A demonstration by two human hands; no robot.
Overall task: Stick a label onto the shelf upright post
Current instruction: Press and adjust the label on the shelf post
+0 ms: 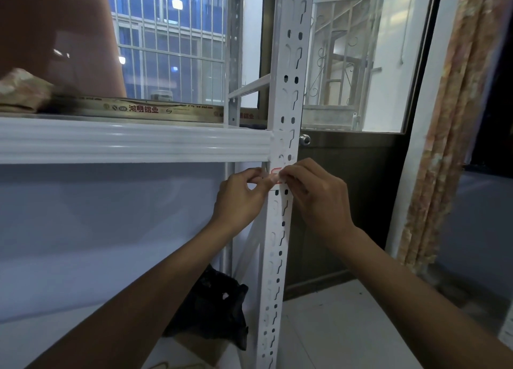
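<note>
Shelf beam (133, 140), white, meets the perforated upright post (277, 243) at the corner. Both hands are at the post's front face, just below that joint. The left hand (238, 199) pinches the label's left edge between thumb and forefinger. The right hand (316, 193), fingers curled, pinches the right edge. The label (276, 171), small and red-bordered, lies against the post. Assessment: thin, light, limp and sticky-backed, so liable to crease. Hold it by the edges, then press it flat.
</note>
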